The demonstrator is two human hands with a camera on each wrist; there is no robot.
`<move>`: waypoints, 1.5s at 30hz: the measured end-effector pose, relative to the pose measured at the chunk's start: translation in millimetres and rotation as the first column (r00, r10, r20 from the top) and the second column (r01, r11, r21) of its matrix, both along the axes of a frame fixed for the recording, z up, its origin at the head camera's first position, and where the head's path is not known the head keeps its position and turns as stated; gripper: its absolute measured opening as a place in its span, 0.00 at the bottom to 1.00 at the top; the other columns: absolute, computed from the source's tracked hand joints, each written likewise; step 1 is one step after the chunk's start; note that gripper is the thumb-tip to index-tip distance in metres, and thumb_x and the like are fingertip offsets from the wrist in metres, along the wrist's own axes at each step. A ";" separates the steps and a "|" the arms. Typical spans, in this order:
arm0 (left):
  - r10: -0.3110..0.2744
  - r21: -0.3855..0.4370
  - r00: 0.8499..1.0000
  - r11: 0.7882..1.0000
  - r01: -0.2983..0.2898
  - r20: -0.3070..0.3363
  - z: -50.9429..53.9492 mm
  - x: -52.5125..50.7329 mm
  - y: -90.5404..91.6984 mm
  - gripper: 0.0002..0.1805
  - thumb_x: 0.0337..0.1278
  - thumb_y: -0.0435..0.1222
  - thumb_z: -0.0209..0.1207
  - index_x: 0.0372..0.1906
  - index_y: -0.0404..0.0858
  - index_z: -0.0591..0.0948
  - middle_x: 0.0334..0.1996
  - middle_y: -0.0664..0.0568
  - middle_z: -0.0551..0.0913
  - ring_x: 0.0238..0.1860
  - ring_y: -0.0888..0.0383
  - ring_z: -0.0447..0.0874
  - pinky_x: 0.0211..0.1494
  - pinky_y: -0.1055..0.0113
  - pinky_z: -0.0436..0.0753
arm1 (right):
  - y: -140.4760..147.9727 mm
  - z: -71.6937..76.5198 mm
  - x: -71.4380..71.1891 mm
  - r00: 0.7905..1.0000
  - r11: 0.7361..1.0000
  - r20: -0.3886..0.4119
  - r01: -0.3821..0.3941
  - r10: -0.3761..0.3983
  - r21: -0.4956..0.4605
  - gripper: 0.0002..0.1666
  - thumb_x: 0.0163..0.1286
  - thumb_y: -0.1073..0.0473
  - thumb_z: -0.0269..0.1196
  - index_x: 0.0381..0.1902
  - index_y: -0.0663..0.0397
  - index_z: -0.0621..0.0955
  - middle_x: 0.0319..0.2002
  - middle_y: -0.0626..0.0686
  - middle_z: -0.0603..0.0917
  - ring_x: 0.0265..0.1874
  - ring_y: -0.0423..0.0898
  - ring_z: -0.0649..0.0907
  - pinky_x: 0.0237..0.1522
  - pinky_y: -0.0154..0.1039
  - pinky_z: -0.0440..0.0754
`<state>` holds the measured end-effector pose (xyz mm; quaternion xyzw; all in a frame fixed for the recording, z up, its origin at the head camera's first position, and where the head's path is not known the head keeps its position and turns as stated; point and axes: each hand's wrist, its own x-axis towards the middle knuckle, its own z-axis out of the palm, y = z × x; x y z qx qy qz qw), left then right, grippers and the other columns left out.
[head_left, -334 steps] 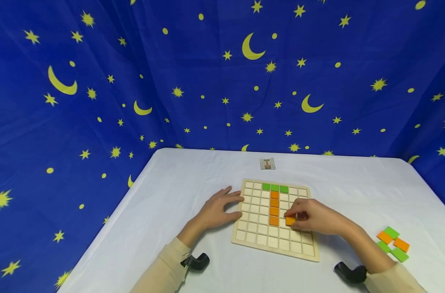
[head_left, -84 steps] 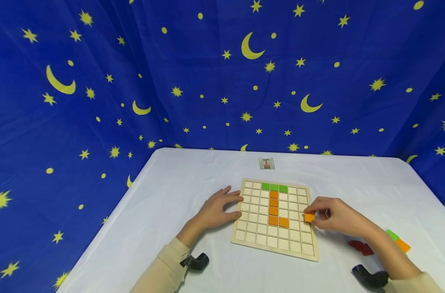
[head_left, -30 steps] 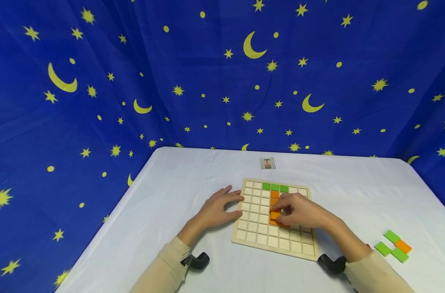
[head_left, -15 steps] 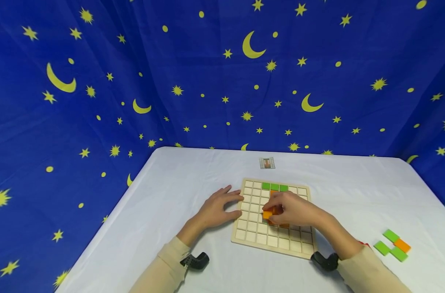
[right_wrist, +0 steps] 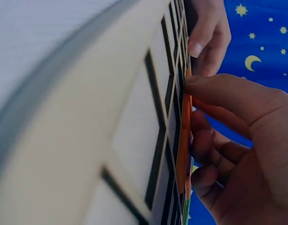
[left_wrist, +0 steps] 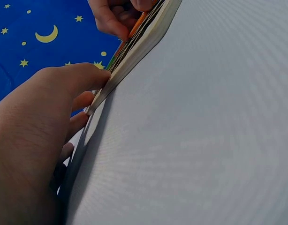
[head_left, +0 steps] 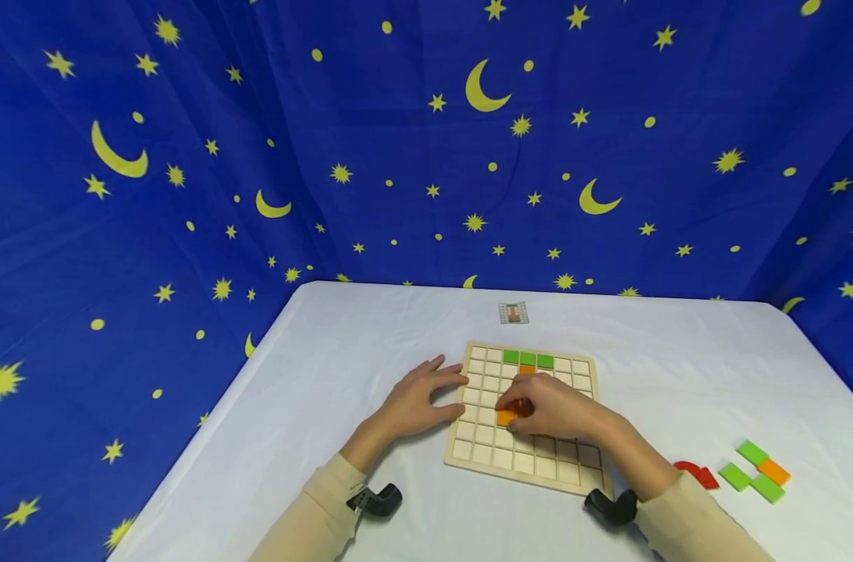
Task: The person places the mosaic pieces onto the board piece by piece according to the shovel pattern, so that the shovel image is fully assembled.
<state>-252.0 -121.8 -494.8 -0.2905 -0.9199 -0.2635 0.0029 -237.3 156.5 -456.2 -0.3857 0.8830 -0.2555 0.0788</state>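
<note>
A square wooden grid board [head_left: 502, 458] lies on the white table. My right hand [head_left: 556, 407] is over its middle, pinching an orange square tile [head_left: 506, 417] at a cell left of the orange column. Most of that column hides under the hand; one orange tile [head_left: 527, 369] shows below a row of green tiles [head_left: 527, 359]. With fingers spread, my left hand [head_left: 415, 402] touches the board's left edge. In the left wrist view, the left thumb and fingers [left_wrist: 80, 77] lie along that edge. The right wrist view has the right hand [right_wrist: 256, 140] close against orange tiles [right_wrist: 183, 154].
Loose green tiles [head_left: 768, 489] and one orange tile [head_left: 775, 471] lie to the right. A red curved arrow piece [head_left: 698, 473] is near the right forearm. Behind the board lies a small pattern card [head_left: 513, 313]. A blue starry curtain [head_left: 398, 140] stands behind the table.
My right hand has carried the orange tile leftward across the board and lowered it at a cell left of the column. More of the red arrow is uncovered. The left hand stays put.
</note>
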 end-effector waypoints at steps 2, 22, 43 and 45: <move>0.002 -0.001 1.000 1.000 -0.002 -0.001 -0.1 0.0 -0.1 0.27 0.57 0.58 0.59 0.60 0.56 0.78 0.67 0.65 0.68 0.73 0.55 0.51 0.70 0.49 0.57 | -0.6 -1.2 0.1 1.000 1.000 -0.019 0.007 -0.007 0.008 0.14 0.59 0.52 0.71 0.44 0.43 0.86 0.32 0.37 0.78 0.29 0.37 0.75 0.31 0.33 0.75; -0.001 -0.004 1.000 1.000 0.001 0.009 1.1 1.3 0.9 0.27 0.57 0.58 0.59 0.61 0.55 0.78 0.67 0.66 0.67 0.73 0.55 0.51 0.71 0.51 0.56 | 1.9 3.2 8.4 0.996 0.999 -0.092 0.014 -0.009 0.050 0.17 0.58 0.53 0.71 0.45 0.48 0.87 0.36 0.40 0.80 0.29 0.37 0.75 0.32 0.33 0.75; -0.010 0.015 1.000 1.000 0.010 -0.001 0.0 0.1 1.5 0.27 0.57 0.57 0.59 0.60 0.55 0.78 0.67 0.65 0.68 0.73 0.53 0.51 0.70 0.48 0.56 | 36.7 8.9 16.9 0.994 0.994 -0.036 0.099 -0.100 -0.037 0.17 0.59 0.56 0.70 0.48 0.48 0.86 0.33 0.36 0.80 0.28 0.40 0.76 0.30 0.33 0.75; -0.007 0.014 1.000 1.000 0.007 -0.003 0.6 0.6 0.7 0.27 0.57 0.57 0.59 0.60 0.55 0.78 0.67 0.64 0.68 0.73 0.53 0.52 0.70 0.48 0.56 | 39.6 8.9 18.1 0.994 0.993 -0.022 0.107 -0.108 -0.041 0.17 0.60 0.56 0.70 0.48 0.49 0.86 0.33 0.37 0.80 0.27 0.39 0.76 0.29 0.33 0.75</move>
